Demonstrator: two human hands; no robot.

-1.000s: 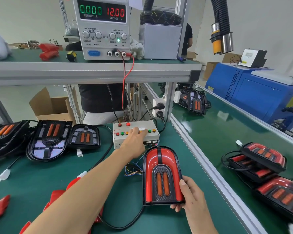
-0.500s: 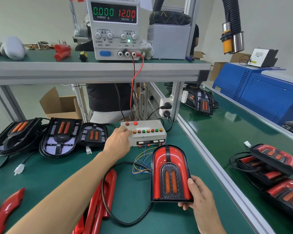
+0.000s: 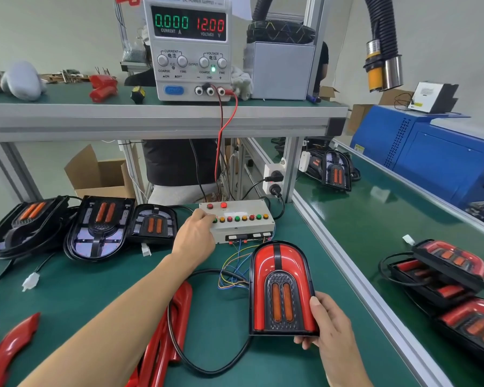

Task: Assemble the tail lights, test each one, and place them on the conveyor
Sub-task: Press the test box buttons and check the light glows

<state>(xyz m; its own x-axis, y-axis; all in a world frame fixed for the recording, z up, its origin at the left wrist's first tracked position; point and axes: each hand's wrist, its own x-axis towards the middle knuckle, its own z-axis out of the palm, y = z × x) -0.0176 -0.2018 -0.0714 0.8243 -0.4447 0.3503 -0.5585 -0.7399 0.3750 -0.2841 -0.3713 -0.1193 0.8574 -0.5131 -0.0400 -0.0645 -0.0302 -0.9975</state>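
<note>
Red plastic with a black centre strip and two orange bars marks the tail light, which lies face up on the green table in the lower middle of the frame. The right hand grips its lower right corner: the thumb lies along the right edge of the lens, and the other fingers curl under the bottom edge, out of sight. A black cable loops out from under the light across the table.

Above and left of the light, the left hand reaches to the left end of the beige switch box. Its fingers are bent onto the box by the row of coloured buttons; which button they touch cannot be told. Thin coloured wires run from the front of the box toward the light.

On the shelf above stands a power supply, its display reading 0.000 and 12.00. Three unfinished lights lie in a row at the left of the table, and red covers lie at the lower left. At the right, on the green conveyor, more lights are stacked.
</note>
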